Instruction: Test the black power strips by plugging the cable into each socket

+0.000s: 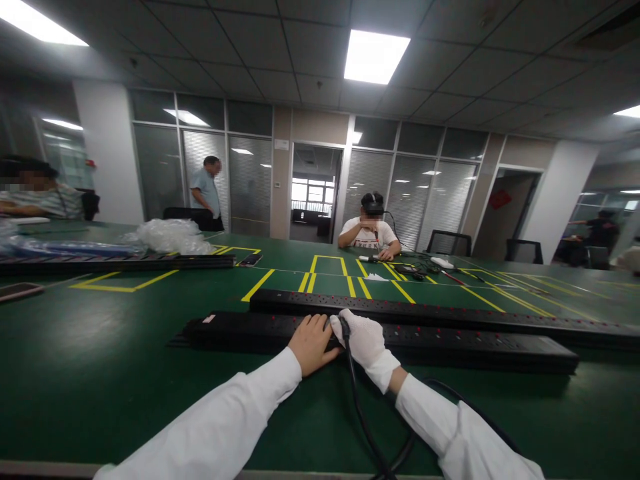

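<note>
A long black power strip (450,341) with a row of sockets and small red marks lies across the table in front of me. My left hand (311,343), bare, is closed over its middle, fingers across the top and thumb on the near side. Just to the right, my right hand (363,339) wears a white glove and is closed around a black plug (345,328) held against the strip's top. Whether its prongs are in a socket is hidden. The plug's black cord (356,407) runs down toward me and loops to the right under my forearm.
A second long power strip (430,311) lies just behind the first. More dark strips (200,262) and clear plastic wrap (170,235) are at the left. Yellow tape (327,257) marks the green table (150,393). Opposite sits a person in a headset (373,227); a phone (20,291) lies far left.
</note>
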Demonstrator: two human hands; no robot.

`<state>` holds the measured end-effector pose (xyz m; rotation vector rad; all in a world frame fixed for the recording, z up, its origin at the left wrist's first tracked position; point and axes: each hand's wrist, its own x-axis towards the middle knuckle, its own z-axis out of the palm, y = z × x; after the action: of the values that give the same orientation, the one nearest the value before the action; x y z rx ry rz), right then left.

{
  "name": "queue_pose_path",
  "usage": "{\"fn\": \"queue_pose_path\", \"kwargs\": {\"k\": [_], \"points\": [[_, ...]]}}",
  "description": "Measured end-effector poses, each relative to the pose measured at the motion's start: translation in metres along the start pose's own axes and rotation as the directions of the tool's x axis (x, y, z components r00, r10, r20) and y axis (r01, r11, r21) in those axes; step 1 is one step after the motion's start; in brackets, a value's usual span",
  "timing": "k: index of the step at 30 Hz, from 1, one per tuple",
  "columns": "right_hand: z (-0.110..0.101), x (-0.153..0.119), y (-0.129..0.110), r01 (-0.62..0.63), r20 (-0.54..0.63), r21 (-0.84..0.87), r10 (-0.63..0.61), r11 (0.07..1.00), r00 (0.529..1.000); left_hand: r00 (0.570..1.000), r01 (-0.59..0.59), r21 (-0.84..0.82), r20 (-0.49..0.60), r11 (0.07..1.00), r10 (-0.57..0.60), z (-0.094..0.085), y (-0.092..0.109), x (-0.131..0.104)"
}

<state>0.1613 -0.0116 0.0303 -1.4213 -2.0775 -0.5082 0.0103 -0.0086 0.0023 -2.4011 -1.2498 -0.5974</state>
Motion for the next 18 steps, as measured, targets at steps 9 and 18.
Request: {"fn": "queue_pose_path", "kwargs": {"k": [9,18], "points": [[-0.0006,-0.0013,0.0000,-0.008,0.012,0.014,0.008,1.000,1.000,1.000,0.000,-0.015,0.008,1.000,0.000,0.0007,-0.0010,-0.0002],[-0.0049,-0.0009,-0.0020,-0.021,0.039,0.011,0.021,1.000,0.999,1.000,0.000,-0.011,0.005,1.000,0.000,-0.0018,0.0007,0.0003]]}}
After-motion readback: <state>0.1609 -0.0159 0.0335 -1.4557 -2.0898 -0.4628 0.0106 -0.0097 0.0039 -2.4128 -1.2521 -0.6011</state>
